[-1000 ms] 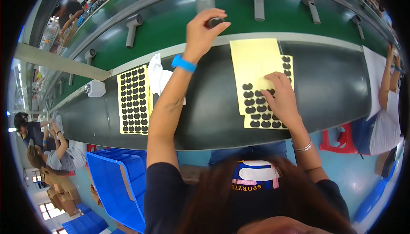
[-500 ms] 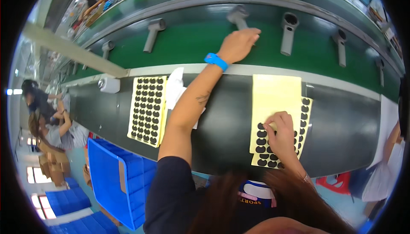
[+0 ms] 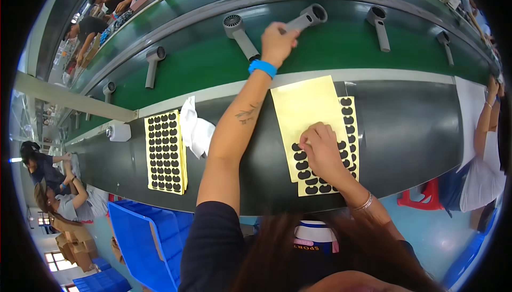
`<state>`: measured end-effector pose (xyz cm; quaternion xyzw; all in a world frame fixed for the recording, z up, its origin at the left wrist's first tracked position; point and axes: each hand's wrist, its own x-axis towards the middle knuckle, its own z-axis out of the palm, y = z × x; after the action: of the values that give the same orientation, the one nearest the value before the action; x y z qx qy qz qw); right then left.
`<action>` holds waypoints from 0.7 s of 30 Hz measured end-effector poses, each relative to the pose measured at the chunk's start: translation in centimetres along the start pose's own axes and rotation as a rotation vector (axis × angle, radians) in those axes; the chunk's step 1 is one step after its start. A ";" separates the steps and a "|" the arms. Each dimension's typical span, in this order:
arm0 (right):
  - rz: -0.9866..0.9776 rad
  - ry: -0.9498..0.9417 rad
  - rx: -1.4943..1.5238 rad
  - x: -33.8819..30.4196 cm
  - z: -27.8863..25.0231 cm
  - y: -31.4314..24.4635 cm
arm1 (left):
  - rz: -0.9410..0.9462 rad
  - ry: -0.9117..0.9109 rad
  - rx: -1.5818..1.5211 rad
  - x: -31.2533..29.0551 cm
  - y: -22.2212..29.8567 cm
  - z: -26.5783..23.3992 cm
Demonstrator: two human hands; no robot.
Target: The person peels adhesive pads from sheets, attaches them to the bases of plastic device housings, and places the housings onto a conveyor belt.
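Observation:
My left hand [image 3: 278, 44] reaches over the green conveyor belt, its fingers closed round the handle of a grey handheld fan [image 3: 314, 14]. The fan's round head points to the far right. Just left of that hand, another grey fan [image 3: 233, 22] lies on the belt, its handle end near my blue wristband. My right hand [image 3: 322, 150] rests over a yellow sheet of black stickers [image 3: 306, 100], thumb and forefinger pinched by the left column. Whatever is between those fingertips, if anything, I cannot make out. A second sticker sheet [image 3: 348, 112] shows beneath it.
More fans [image 3: 380, 28] lie along the belt on both sides. On the dark table stand a stack of sticker sheets [image 3: 165, 150], crumpled white paper [image 3: 197, 129] and a white container [image 3: 118, 132]. A blue crate [image 3: 144, 244] is at lower left. People work around the line.
My left hand has closed on a fan, whose head now points right. The right hand stays pinched over the sheet. The view has shifted, and the belt's fans sit in different places.

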<state>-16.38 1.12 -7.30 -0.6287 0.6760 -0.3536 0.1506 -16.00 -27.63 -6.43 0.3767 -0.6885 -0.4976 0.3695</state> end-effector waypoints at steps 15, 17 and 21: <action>0.072 -0.142 0.639 -0.5 -3.7 0.0 | 0.576 0.003 0.190 -21.8 10.2 -7.4; 0.092 -0.031 0.549 -1.8 -5.4 -0.9 | 0.563 -0.044 0.240 -23.8 9.9 -7.0; -0.014 0.209 0.465 -4.5 -9.0 -3.6 | 0.543 -0.094 0.197 -26.8 9.8 -5.6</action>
<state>-18.74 8.14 0.37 -0.5418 0.5839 -0.5638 0.2181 -0.63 -3.97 0.72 0.1893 -0.8254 -0.3280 0.4187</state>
